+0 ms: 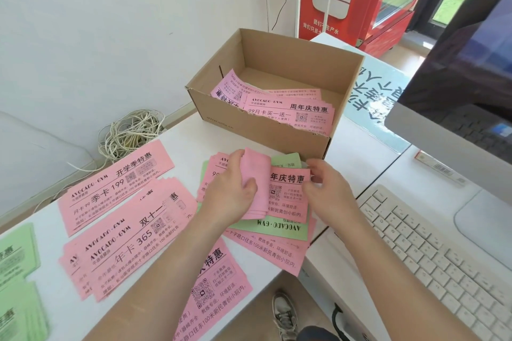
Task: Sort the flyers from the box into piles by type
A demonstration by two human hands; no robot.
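Standing against a white wall [110, 22], the white tabletop [194, 130] bears a box [263, 130] at 12 o'clock, while left hand [230, 188] and right hand [327, 185] pinch pink printed flyers [288, 191].

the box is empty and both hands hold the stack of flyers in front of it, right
Not empty: the head view shows pink flyers lying in the box. The left hand and right hand do hold the stack in front of it.
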